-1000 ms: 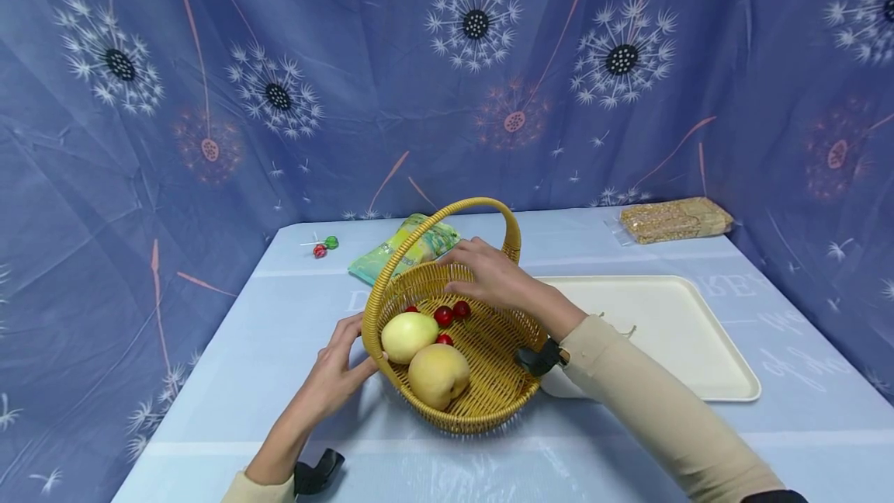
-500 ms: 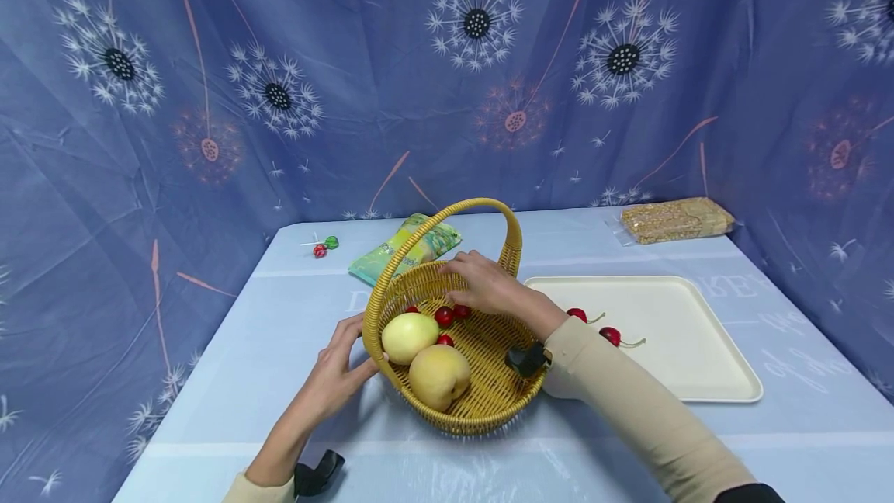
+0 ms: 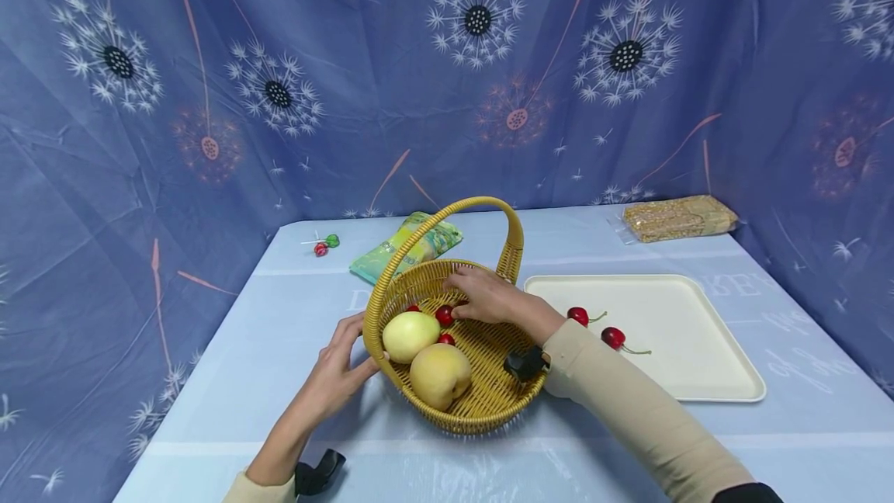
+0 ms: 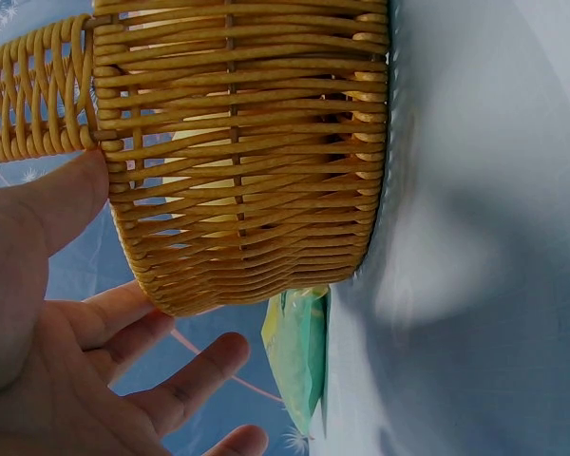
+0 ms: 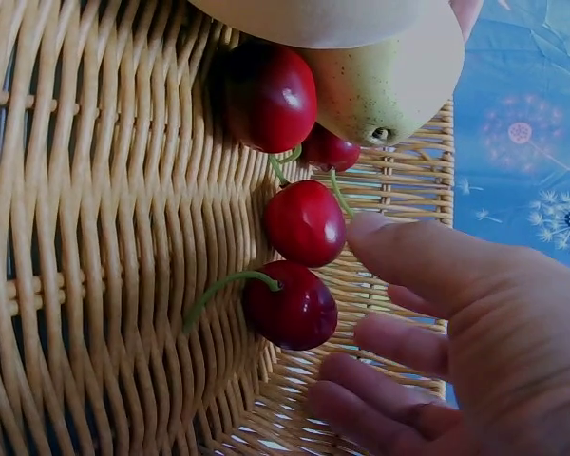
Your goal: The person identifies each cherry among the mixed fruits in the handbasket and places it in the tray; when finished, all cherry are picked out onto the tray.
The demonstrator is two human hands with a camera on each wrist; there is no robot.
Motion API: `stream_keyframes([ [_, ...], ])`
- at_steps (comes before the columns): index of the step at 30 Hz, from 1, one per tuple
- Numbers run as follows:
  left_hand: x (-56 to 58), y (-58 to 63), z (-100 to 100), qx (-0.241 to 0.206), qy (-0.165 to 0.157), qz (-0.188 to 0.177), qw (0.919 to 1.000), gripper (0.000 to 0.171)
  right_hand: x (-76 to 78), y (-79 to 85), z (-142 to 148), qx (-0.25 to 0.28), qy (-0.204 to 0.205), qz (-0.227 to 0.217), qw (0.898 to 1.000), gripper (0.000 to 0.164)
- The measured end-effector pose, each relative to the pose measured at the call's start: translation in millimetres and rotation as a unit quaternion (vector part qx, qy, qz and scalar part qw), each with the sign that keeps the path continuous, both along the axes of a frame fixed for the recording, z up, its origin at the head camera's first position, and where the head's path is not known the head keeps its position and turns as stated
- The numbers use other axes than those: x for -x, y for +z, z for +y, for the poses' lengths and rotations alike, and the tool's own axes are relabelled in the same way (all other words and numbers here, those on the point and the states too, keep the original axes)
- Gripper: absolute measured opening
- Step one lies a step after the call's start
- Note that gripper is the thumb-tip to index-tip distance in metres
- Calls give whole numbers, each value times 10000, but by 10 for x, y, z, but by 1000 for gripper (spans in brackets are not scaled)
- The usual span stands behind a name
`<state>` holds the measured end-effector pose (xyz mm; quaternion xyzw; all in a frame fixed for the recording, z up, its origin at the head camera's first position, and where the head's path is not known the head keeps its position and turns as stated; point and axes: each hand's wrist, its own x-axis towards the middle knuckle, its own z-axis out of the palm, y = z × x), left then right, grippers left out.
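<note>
A yellow wicker basket (image 3: 482, 419) with a tall arched handle (image 3: 515, 243) stands mid-table. My left hand (image 3: 342, 367) holds its left rim, thumb by the handle's base and index finger against the back of the wall; the other fingers stick out free. Inside lie a greenish-yellow pear (image 3: 410, 337), a yellow peach (image 3: 440, 376) and several red cherries with green stems. My right hand (image 3: 489, 297) reaches in over the far side. In the right wrist view its thumb tip is right at one cherry (image 5: 306, 224), the fingers apart below, beside another cherry (image 5: 290, 306).
A cream tray (image 3: 687, 332) at right bears two cherries (image 3: 613, 338). Behind the basket lies a green snack bag (image 3: 433, 243), with red and green lollipops (image 3: 321, 249) to its left. A clear-wrapped golden packet (image 3: 677, 218) rests at the back right.
My right hand has shifted slightly lower in the basket, covering a cherry in the head view. Its sleeve has moved left, uncovering two cherries on the tray. The left hand stays put.
</note>
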<state>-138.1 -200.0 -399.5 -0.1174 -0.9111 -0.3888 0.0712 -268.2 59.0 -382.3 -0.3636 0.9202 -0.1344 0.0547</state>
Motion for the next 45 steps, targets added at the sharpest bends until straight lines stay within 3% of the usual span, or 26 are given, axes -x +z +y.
stream_keyframes([
  [7, 1, 4, -3, -4, -21, 10, 10000, 54, -7, -23, 11, -413, -64, -359, 9985, 45],
  [24, -8, 14, 4, 54, 11, -19, 10000, 53, 1, -69, 49, -478, 378, -361, 9975, 32],
  [35, -2, 8, 9, 47, 26, -75, 10000, 54, 3, 43, 50, -5, 260, -126, 9996, 25],
  [45, 2, 12, 11, 54, 14, 23, 10000, 55, -132, 327, 143, 660, 122, 41, 9977, 24],
])
